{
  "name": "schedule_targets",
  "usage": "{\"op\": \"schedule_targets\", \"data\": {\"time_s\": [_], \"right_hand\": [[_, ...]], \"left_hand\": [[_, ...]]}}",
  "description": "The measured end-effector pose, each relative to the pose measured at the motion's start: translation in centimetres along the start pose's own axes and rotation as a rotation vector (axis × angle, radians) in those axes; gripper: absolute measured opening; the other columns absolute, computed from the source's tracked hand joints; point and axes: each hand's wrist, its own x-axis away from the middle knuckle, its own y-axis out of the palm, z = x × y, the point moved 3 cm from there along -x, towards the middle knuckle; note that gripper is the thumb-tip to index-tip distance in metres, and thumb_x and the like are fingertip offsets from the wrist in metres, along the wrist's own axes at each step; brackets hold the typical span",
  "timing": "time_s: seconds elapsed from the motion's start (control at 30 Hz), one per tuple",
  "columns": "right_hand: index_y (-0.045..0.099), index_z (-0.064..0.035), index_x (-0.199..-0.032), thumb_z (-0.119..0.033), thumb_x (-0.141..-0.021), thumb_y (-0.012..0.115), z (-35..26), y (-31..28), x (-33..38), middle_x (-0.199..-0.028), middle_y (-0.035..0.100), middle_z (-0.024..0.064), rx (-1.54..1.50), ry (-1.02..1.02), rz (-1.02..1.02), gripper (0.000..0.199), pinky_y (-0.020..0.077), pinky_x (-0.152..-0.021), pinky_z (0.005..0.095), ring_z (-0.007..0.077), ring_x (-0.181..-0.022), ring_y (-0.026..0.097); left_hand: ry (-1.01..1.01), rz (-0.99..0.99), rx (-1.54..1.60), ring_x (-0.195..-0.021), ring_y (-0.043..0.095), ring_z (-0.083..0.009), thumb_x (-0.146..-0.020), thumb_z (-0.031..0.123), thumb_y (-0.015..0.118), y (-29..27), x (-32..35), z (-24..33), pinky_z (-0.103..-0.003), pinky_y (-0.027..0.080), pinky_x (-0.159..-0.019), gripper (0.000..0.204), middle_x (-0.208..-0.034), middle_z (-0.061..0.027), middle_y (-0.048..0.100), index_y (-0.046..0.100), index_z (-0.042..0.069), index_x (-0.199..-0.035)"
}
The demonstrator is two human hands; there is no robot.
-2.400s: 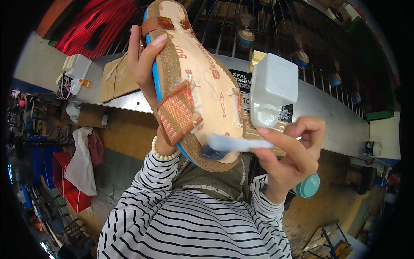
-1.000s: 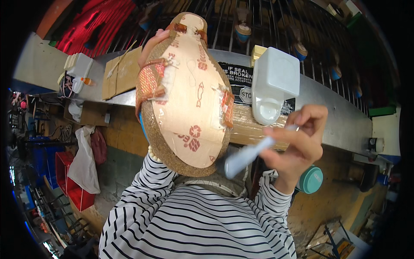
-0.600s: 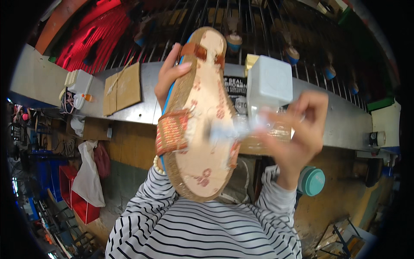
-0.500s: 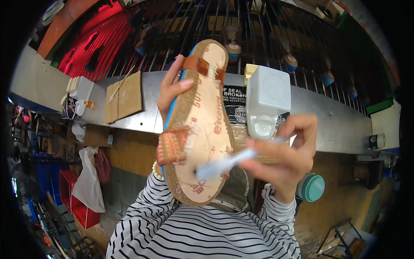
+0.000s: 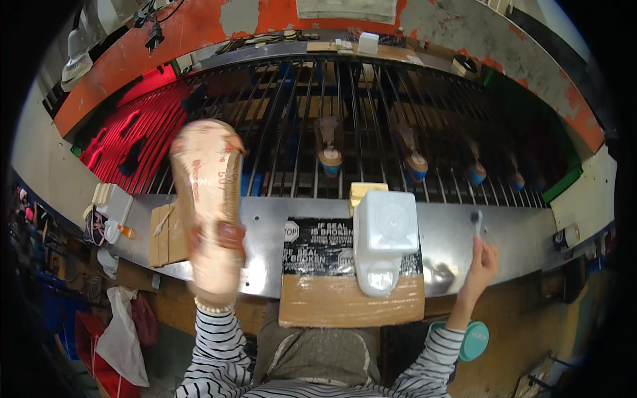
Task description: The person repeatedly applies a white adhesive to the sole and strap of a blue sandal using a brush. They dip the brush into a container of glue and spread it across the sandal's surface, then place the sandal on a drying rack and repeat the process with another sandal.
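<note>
Above the bench [image 5: 458, 232], the left hand [image 5: 215, 275] grips a blurred sandal [image 5: 209, 199] while the right hand [image 5: 481, 255] pinches a brush [image 5: 476, 222].

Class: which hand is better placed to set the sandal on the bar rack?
Left, probably. The left hand already holds the sandal up near the bar rack; the right hand holds a brush.

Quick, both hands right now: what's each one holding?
Left hand: hidden behind the blurred sandal, which it holds up.
Right hand: closed on a small brush, raised.
</note>
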Motion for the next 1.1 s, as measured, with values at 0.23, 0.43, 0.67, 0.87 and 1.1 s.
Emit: {"op": "schedule_targets", "data": {"time_s": [0.23,0.43,0.67,0.87,1.1], "right_hand": [[0.071,0.0042,-0.095,-0.014,-0.094,0.070,7.9,-1.9,1.0,-0.092,0.051,0.0022,0.144,0.122,0.201,0.018,0.0430,-0.069,0.0267,0.0114,-0.083,0.050],[0.070,0.0049,-0.094,-0.013,-0.095,0.069,7.6,-1.1,1.6,-0.097,0.049,0.0025,0.262,0.033,0.186,0.018,0.0447,-0.070,0.0276,0.0119,-0.084,0.050],[0.069,0.0046,-0.095,-0.011,-0.095,0.067,7.6,-1.4,1.4,-0.095,0.049,0.0023,0.289,0.059,0.129,0.016,0.0433,-0.070,0.0259,0.0115,-0.082,0.050],[0.066,0.0046,-0.090,-0.008,-0.094,0.067,7.3,-1.1,1.5,-0.094,0.047,0.0031,0.328,0.063,0.142,0.013,0.0403,-0.068,0.0265,0.0121,-0.083,0.048],[0.066,0.0046,-0.089,-0.007,-0.095,0.066,6.7,-1.0,1.2,-0.091,0.044,0.0013,0.335,0.056,0.115,0.013,0.0321,-0.061,0.0250,0.0097,-0.075,0.041]], "left_hand": [[-0.467,0.228,0.616,-0.090,0.069,-0.0249,-0.086,0.028,0.068,-6.7,-15.5,-4.8,-0.029,0.049,-0.064,0.056,-0.140,-0.0142,0.057,0.054,0.005,-0.134],[-0.444,0.403,0.822,-0.119,0.058,-0.0381,-0.094,0.025,0.059,-12.3,-25.5,-9.8,-0.041,0.059,-0.089,0.047,-0.133,-0.0236,0.050,0.050,0.002,-0.134],[-0.246,0.544,-0.168,-0.145,0.017,-0.0533,-0.105,0.025,0.041,-10.9,-22.7,-6.2,-0.056,0.036,-0.115,0.063,-0.162,-0.0262,0.002,0.013,0.004,-0.157],[-0.508,0.056,-1.142,-0.136,0.040,-0.0467,-0.101,0.024,0.051,-7.4,-28.9,-4.7,-0.062,0.038,-0.110,0.062,-0.149,-0.0303,0.035,0.023,0.006,-0.153],[-0.013,-0.132,-0.433,-0.128,0.046,-0.0315,-0.100,0.021,0.054,-7.9,-42.0,-16.3,-0.045,0.040,-0.105,0.049,-0.144,-0.0165,0.046,0.040,0.015,-0.146]]}}
